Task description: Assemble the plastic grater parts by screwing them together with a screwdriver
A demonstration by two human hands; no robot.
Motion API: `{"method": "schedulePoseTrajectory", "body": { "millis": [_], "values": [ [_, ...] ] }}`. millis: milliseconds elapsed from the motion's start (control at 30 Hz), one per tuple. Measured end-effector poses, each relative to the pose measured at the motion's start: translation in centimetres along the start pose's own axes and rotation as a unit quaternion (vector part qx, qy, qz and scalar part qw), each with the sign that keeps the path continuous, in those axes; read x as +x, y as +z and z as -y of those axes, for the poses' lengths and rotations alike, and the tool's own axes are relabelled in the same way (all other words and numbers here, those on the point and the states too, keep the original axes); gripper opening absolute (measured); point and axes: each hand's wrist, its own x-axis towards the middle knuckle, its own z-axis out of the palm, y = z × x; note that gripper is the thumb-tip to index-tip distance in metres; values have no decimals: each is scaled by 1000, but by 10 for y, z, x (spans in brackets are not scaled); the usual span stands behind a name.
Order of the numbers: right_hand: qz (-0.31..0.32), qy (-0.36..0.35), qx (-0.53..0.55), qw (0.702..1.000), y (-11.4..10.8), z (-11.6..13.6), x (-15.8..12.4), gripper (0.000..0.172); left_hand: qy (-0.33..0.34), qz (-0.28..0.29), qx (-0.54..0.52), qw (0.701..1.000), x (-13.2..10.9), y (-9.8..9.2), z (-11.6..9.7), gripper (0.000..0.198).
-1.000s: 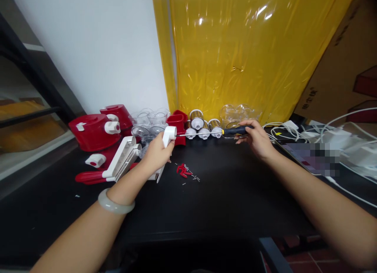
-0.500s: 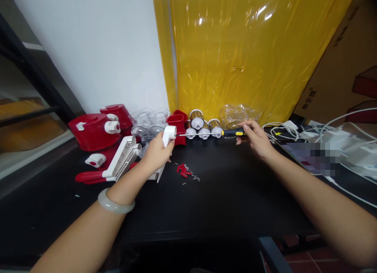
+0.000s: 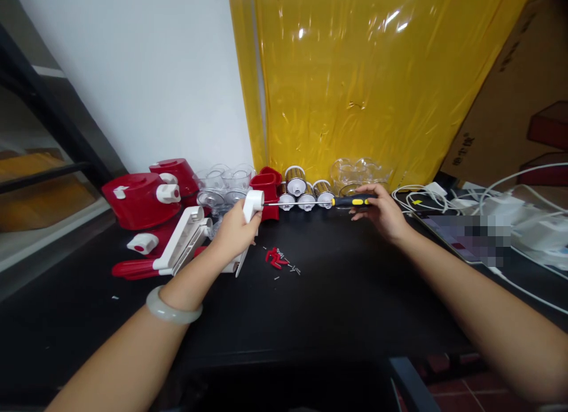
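Observation:
My left hand [image 3: 234, 231] grips a white plastic crank-handle part [image 3: 252, 205], held upright above the black table [image 3: 337, 287]. A jade bangle [image 3: 173, 308] sits on that wrist. My right hand [image 3: 384, 213] holds a screwdriver [image 3: 350, 201] with a black and yellow handle. The screwdriver lies level, and the tip of its thin shaft [image 3: 295, 203] meets the white part's top end. A small heap of red clips and screws [image 3: 279, 260] lies on the table just below and between the hands.
Red bowls with white knobs [image 3: 139, 199], clear cups [image 3: 224, 184], white frame pieces [image 3: 181, 243], metal drums [image 3: 304, 190] and clear domes [image 3: 359, 172] line the back. Yellow film [image 3: 368, 80] hangs behind. Cables, a tablet [image 3: 465, 237] and cardboard boxes [image 3: 523, 104] crowd the right.
My right hand's fingers have shifted along the screwdriver handle, baring its yellow band. The left hand and white part have stayed put. The view has slid slightly.

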Motion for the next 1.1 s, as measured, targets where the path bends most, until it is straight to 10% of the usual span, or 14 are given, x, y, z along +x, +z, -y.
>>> {"method": "schedulePoseTrajectory", "body": {
  "millis": [767,1100],
  "values": [
    [24,-56,-60,996,1,1,-1,41,17,-18,33,999,1,-1,3,28],
    [36,-6,19,999,-2,-1,-1,23,32,-29,57,997,2,-2,2,28]
  ]
}}
